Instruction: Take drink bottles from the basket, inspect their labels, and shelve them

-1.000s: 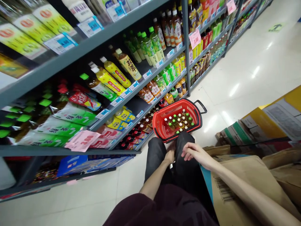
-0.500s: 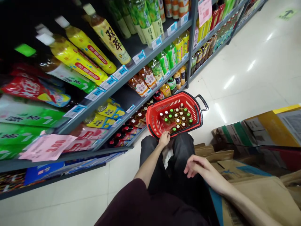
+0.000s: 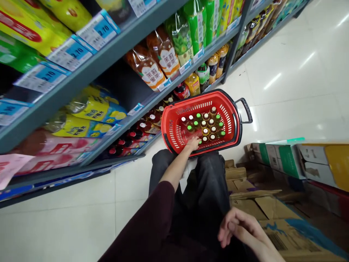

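While the red basket (image 3: 164,126) is sitting on the floor (image 3: 300,109) just ahead of the knees (image 3: 160,163), the left hand (image 3: 194,143) is lying over its near edge, fingers pointing inside beside a green-capped bottle (image 3: 200,141); whether they are grasping it or only touching, I cannot tell. The right hand (image 3: 242,229) is hanging well apart from the basket, relaxed and loosely curled, holding nothing that is showing. The other bottles (image 3: 211,122) are standing close together toward the basket's right end, caps up.

For sure handling, pinching just under a cap and keeping the bottle upright would be wiser than tilting it — the caps are crowding, and a slanting pull could be knocking neighbours. The left end is showing red base, so fingers are probably having their freest approach there.

Outside, the far-left corner is sitting close to the shelf (image 3: 152,23), and cardboard boxes (image 3: 272,207) are bounding the near right — the wider room is lying past the right edge, where the handle (image 3: 247,107) is jutting out.
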A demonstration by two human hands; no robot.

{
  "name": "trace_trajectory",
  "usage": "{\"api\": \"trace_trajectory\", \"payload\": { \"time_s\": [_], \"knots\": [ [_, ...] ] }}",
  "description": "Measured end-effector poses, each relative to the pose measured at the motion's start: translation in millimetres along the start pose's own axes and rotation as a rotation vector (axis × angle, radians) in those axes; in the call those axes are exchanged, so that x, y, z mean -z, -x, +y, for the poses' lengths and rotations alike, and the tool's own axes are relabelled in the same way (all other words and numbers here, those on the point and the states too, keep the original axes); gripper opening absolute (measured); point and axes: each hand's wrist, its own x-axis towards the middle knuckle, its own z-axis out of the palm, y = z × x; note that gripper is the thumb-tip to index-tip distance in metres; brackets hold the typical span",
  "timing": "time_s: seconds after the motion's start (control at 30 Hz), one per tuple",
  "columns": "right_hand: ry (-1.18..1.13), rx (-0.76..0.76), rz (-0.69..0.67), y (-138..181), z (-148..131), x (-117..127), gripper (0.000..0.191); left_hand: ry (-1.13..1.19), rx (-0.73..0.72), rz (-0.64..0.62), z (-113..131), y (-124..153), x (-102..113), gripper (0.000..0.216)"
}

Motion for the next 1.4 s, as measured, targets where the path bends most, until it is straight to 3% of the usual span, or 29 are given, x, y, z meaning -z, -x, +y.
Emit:
{"api": "trace_trajectory", "payload": {
  "time_s": [0.27,0.53,0.73,0.87,1.03,1.23,1.3,1.4],
  "knots": [
    [-0.342,-0.117,0.066,-4,4,9,0.038,-0.087,0.017,-0.096,18,-31,-12,0.034],
    [-0.522,-0.118,0.142,-5,8,15,0.03,-0.073,0.182,-0.103,2,-23,-10,0.04],
    [-0.546,-0.105,0.18,-3,12,20,0.031,0.026,0.288,0.024,-12,2,-2,0.058],
    [-0.558,-0.164,0.214,0,6,24,0.031,0.099,0.337,0.178,-8,22,18,0.045],
    [-0.504,-0.029,0.312,5,-2,18,0.028,0.154,0.372,0.389,-3,80,58,0.023],
    [-0.559,0.106,0.274,0,4,13,0.027,0.163,0.306,0.631,26,198,104,0.015],
    [-0.487,0.201,0.263,-2,9,13,0.026,0.17,0.288,0.715,42,246,109,0.018],
    [-0.311,0.351,0.259,-5,16,12,0.029,0.187,0.288,0.85,66,318,100,0.019]
  ]
}}
